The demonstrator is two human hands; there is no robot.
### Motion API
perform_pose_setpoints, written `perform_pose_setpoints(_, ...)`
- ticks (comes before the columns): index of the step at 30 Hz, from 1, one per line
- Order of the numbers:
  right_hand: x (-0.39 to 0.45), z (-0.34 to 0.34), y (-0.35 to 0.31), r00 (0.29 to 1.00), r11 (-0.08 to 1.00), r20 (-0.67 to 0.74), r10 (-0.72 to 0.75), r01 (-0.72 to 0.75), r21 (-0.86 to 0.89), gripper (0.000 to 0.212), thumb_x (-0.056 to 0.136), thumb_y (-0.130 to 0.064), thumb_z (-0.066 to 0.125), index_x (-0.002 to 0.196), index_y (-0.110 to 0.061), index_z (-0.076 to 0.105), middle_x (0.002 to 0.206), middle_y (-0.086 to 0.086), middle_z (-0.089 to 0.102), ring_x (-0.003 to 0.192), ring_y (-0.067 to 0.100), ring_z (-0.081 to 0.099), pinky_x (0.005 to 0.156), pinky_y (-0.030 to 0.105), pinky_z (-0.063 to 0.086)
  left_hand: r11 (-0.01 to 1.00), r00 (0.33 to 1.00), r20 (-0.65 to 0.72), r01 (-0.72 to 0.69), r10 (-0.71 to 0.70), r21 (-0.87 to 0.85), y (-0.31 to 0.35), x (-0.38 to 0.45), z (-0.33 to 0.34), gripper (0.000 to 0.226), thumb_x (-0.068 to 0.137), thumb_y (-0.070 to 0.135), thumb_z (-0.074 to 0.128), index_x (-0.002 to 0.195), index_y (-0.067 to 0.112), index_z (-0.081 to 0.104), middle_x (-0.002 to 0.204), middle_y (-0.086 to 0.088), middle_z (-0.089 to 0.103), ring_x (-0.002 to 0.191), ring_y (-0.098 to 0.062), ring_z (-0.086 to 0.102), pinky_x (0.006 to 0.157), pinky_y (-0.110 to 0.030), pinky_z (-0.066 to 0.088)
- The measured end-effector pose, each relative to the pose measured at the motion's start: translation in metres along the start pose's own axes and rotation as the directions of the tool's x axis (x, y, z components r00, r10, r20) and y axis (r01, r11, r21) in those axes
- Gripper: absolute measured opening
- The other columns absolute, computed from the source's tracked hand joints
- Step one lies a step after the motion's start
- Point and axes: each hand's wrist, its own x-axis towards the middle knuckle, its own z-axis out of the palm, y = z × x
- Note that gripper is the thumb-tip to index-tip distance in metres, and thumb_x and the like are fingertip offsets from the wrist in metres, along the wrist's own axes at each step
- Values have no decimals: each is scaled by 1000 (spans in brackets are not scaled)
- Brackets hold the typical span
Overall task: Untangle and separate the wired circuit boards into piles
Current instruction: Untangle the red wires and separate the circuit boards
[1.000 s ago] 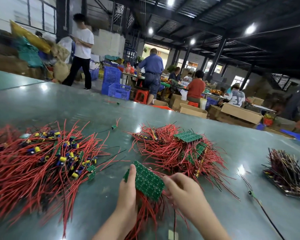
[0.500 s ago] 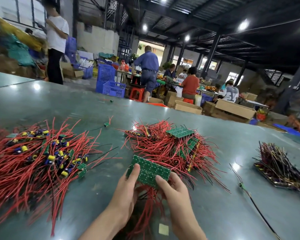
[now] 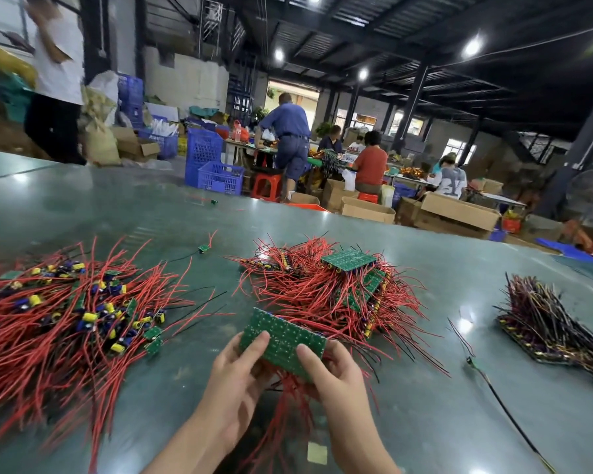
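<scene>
I hold a green circuit board panel (image 3: 283, 338) flat over the table, its red wires hanging underneath. My left hand (image 3: 235, 381) grips its left edge, thumb on top. My right hand (image 3: 336, 374) grips its right edge the same way. Just behind it lies a heap of uncut panels with red wires (image 3: 326, 295). At the left spreads a wide pile of separated small boards (image 3: 65, 319) with red wires and yellow-blue capacitors.
A darker stack of boards with black and purple wires (image 3: 548, 323) sits at the right. Single small boards with wires lie at the back (image 3: 203, 248) and near the right (image 3: 470, 361). A pale square scrap (image 3: 317, 453) lies on the green table (image 3: 117, 206). People work beyond.
Both hands have lifted the panel slightly away from me and leveled it. The view has tilted down a little.
</scene>
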Motion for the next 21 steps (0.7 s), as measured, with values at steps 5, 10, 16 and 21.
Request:
perform_pose_setpoints(5,4,-9,-3,998,998,-28,-64,63,-30,12,83,-16,68,95,-15,68,91,8,73,90,28,68,84,44,55,997,997,77,2,-8,78,-1,-2,3,32,68,10,66,99,2,62,93,-18,72,75,-25,71,58,-31,57)
perform_pose_setpoints(10,3,-11,-3,989,979,46,-138,143,-145,16,75,-9,75,87,-16,66,81,0,73,73,11,67,66,22,53,965,990,144,-26,-12,261,-6,-3,-2,39,73,20,64,107,2,59,101,-17,71,93,-28,69,75,-37,59)
perform_pose_setpoints(16,4,-13,-3,989,982,2,-145,144,-122,23,69,-4,79,85,-10,63,74,-3,72,65,5,65,59,15,49,915,977,211,-60,-28,400,-10,-5,-4,26,85,22,55,108,14,61,105,-3,72,101,-12,66,85,-22,50)
perform_pose_setpoints(21,7,-19,-2,981,968,-65,-183,168,-184,28,66,-8,82,83,-12,59,75,-6,71,64,5,64,58,14,48,798,972,173,-232,162,556,-9,-1,-8,12,89,11,59,93,17,68,93,3,73,86,-9,67,71,-17,52)
